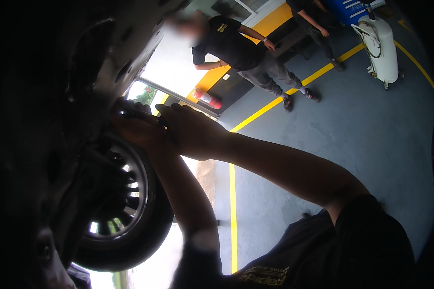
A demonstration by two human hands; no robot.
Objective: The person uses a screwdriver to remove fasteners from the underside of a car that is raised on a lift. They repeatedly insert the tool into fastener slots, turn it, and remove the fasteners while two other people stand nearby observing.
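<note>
Both my arms reach up beneath a raised car's dark underbody (96,72). My left hand (137,129) is closed near the panel edge, its fingers curled round something dark with a small shiny glint. Close beside it, my right hand (193,130) bends over the left wrist area, also closed, next to a dark slim end that shows between the two hands. Deep shadow hides what kind of thing this is. Just below my hands hangs a wheel (161,216) with a spoked rim and black tyre.
A person in a dark shirt and grey trousers (265,70) stands on the grey floor (294,135); a second person (318,29) is farther back. A red fire extinguisher (208,98) stands by the wall. At the far right are a white wheeled tank (383,53) and a blue tool cabinet (349,12).
</note>
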